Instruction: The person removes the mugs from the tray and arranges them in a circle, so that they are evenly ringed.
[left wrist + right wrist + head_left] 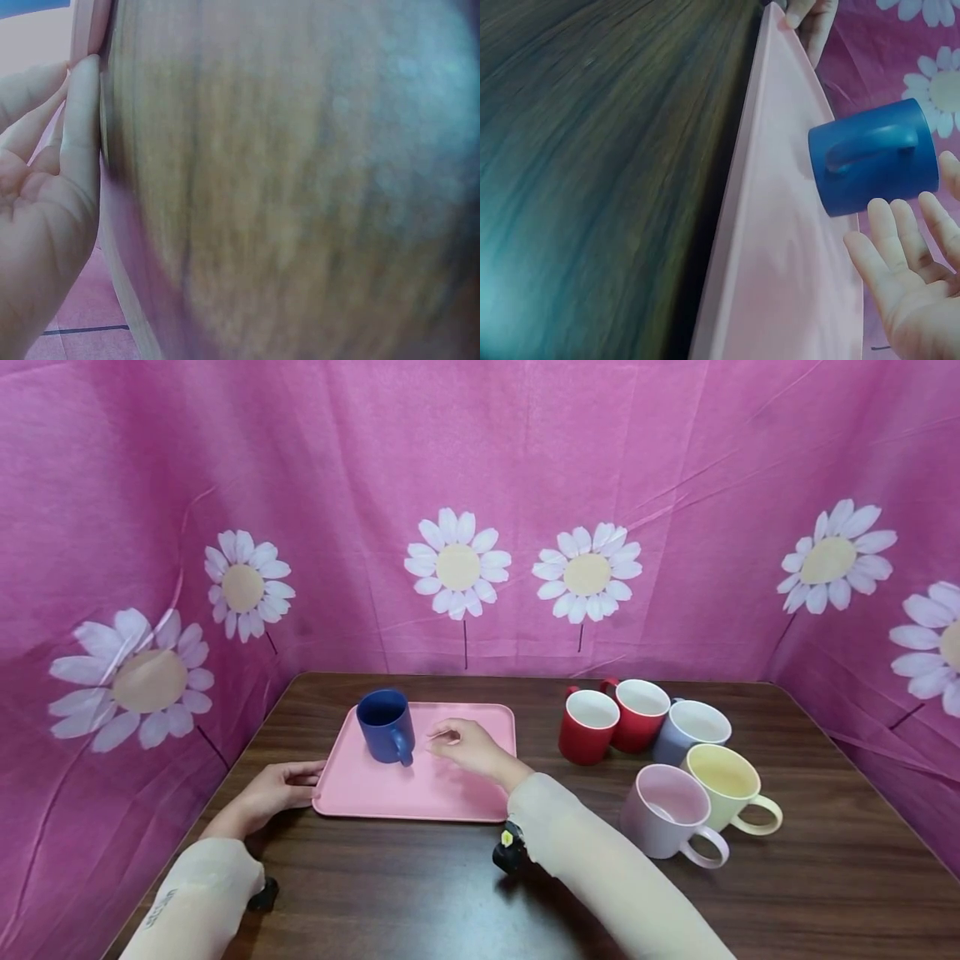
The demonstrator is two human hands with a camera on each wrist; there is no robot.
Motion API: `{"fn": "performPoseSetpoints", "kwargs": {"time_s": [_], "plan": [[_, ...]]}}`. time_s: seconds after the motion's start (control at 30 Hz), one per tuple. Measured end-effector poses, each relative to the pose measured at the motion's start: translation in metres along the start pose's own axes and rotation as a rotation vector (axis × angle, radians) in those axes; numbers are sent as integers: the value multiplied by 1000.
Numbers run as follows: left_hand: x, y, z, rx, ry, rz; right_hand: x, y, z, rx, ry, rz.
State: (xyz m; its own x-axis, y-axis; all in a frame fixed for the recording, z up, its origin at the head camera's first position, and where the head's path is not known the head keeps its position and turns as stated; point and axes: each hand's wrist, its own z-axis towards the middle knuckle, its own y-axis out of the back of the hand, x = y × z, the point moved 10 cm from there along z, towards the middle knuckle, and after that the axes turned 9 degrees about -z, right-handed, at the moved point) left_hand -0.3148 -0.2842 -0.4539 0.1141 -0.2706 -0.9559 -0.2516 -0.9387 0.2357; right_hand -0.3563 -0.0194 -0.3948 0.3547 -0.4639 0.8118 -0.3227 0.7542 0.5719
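Observation:
A dark blue mug (386, 727) stands upright on the left part of a pink tray (450, 802), its handle turned toward the front right. At the tray's left edge, my left hand (273, 793) pinches the rim, thumb on top; the left wrist view shows its fingertips against the tray's edge (88, 30). My right hand (472, 750) hovers over the tray, just right of the mug. In the right wrist view its loosely bent fingers (889, 244) are apart from the mug (874, 157) and hold nothing.
Right of the tray stand several mugs: two red ones (587, 735), a grey-blue one (675, 739), a yellow one (723, 793) and a pale pink one (660, 822). The brown wooden table (420, 893) ends at a pink curtain (337, 593) with daisies.

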Motion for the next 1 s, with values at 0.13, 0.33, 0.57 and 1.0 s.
{"fn": "performPoseSetpoints", "kwargs": {"time_s": [0.13, 0.33, 0.57, 1.0], "plan": [[0, 1, 1, -3, 2, -6, 3, -9, 8, 12, -31, -8], [1, 0, 1, 0, 7, -7, 1, -21, 17, 33, -98, 18], [2, 1, 1, 2, 0, -10, 4, -29, 25, 55, -130, -25], [3, -1, 1, 5, 3, -18, 3, -45, 30, 55, -185, 90]]}}
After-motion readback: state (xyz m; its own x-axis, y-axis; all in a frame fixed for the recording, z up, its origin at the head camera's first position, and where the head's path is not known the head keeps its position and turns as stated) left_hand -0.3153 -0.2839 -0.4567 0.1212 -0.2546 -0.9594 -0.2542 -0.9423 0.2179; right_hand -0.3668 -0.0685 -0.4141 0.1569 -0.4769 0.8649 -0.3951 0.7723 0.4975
